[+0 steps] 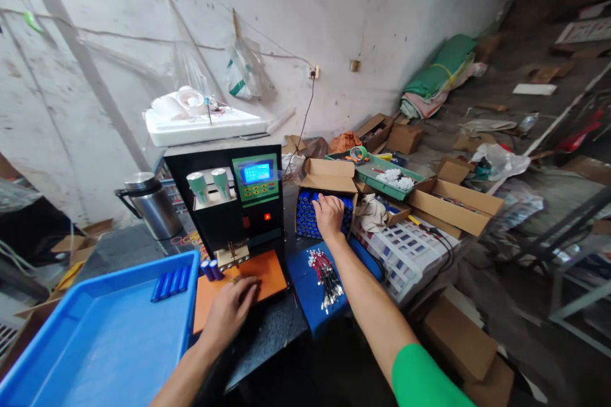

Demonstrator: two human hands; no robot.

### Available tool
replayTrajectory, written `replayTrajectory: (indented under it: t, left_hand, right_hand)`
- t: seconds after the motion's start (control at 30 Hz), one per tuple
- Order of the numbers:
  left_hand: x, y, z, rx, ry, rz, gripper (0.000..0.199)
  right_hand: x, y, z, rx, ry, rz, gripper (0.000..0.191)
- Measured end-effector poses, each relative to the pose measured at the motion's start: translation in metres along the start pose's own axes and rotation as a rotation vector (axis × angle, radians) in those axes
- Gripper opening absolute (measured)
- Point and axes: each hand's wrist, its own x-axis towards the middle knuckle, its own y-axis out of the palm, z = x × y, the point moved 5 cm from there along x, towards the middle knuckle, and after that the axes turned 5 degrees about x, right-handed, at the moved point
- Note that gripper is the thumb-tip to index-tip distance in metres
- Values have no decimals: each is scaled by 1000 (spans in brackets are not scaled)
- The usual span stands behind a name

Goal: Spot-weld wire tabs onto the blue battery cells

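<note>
My left hand (pixel 229 308) rests on the orange board (pixel 270 272) in front of the black machine (pixel 260 222), its fingers bent, and whatever may be under them is hidden. Just beyond its fingertips, two blue-purple cylinders (pixel 210 269) stand upright on the board by the machine's metal tips. My right hand (pixel 329 213) reaches over the open cardboard box (pixel 329 183), which is packed with blue cylinders (pixel 308 219). Its fingers touch the upper cylinders; whether they grip one cannot be made out. Red and black wires with white connectors (pixel 326 280) lie on a blue surface (pixel 305 311).
At the left, a blue tray (pixel 119 337) holds several blue cylinders (pixel 170 283). A steel jug (pixel 153 206) stands behind it. Right of the box are a green tray (pixel 410 189) with white pieces, a white crate (pixel 405 261) and opened cartons (pixel 458 206).
</note>
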Motion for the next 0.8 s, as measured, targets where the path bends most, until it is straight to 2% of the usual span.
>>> replayTrajectory:
  t: [0.17, 0.33, 0.5, 0.6, 0.7, 0.8]
  left_hand:
    - [-1, 0, 1, -2, 11, 6, 29]
    - [0, 0, -2, 19, 17, 44, 32]
    - [2, 1, -3, 32, 12, 47, 32]
    - [2, 1, -6, 36, 3, 60, 32]
    - [0, 0, -11, 19, 1, 79, 31]
    - [-2, -1, -15, 3, -10, 87, 29]
  right_hand:
    - [13, 29, -1, -92, 3, 55, 29]
    - [15, 37, -6, -137, 16, 169, 33]
    - [16, 32, -8, -113, -39, 264, 37]
    - [13, 21, -7, -59, -63, 258, 39]
    - [-4, 7, 3, 25, -112, 206, 40]
    - [-35, 1, 16, 146, -144, 244, 39]
